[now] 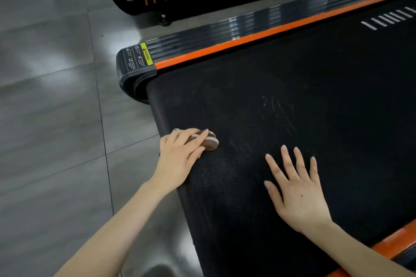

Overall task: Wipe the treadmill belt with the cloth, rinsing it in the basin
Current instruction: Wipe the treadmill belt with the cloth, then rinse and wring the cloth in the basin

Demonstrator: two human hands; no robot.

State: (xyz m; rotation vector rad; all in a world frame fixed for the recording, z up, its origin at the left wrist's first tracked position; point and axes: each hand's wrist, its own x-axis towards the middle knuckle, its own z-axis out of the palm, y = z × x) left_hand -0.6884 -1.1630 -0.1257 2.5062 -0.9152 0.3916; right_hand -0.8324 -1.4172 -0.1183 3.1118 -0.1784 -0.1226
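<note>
The belt (326, 87) runs lengthwise from 8 to 2 o'clock, its far end cut off by the frame. The right hand (299, 195) lies flat on it, fingers spread, holding nothing. The left hand (177, 157) presses the cloth (211, 140) with nearly straight fingers at the belt's near end, at 10 o'clock from the right hand. Pale scuffs (279, 110) lie at 2 o'clock from the cloth, probably the next stretch to wipe. Most of the cloth is hidden under the fingers, and no basin can be made out.

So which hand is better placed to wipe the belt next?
Left: the left hand presses the cloth onto the belt, while the right hand lies flat, holding nothing.
</note>
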